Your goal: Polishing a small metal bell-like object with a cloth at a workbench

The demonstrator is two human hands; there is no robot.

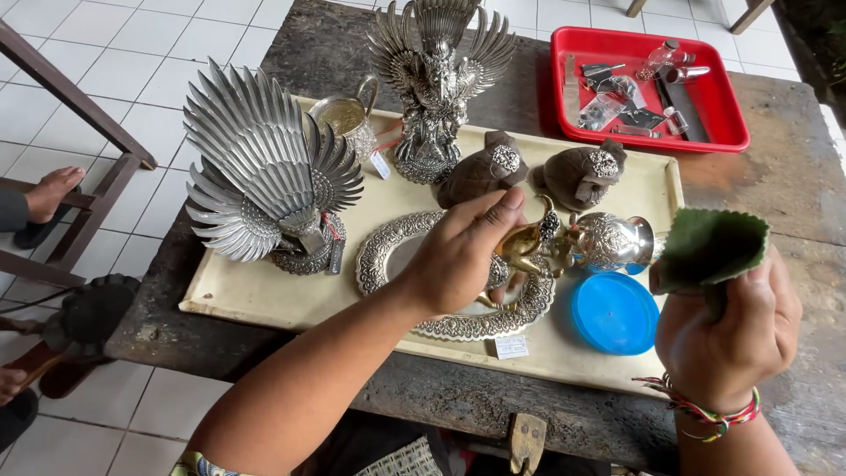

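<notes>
Gold-coloured ornament (522,247), small and curved, lies just above the embossed silver tray (388,242), long axis running left to right toward the silver pot (612,240). The left hand (458,256) is on it, grip closed around its near end. The right hand (727,330), well apart to the right, pinches a folded green cloth (709,247).

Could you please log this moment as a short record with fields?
left hand: grips a small golden figurine above the oval silver tray
right hand: holds a folded green cloth
board: cream, carries a silver peacock, winged statue, blue lid
behind: red tray of small tools
</notes>
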